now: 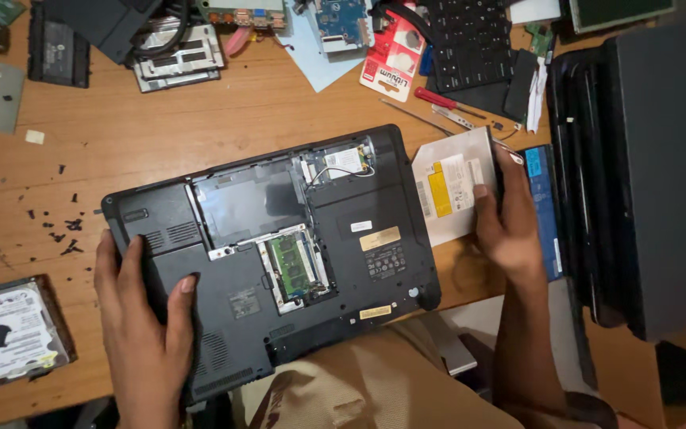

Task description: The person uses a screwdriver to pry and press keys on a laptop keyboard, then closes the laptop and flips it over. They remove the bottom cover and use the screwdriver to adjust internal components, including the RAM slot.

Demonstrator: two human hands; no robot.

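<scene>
Two hands work at an upturned black laptop lying mid-frame on a wooden desk. The left hand presses flat, fingers spread, on the laptop's lower-left corner. The right hand curls its fingers closed around a slim silver optical drive, just beside the laptop's right edge, bearing a yellow rectangular label. A red-and-white blister pack lies at upper centre. A hard drive with a white label sits at lower left; small black screws are scattered at left.
</scene>
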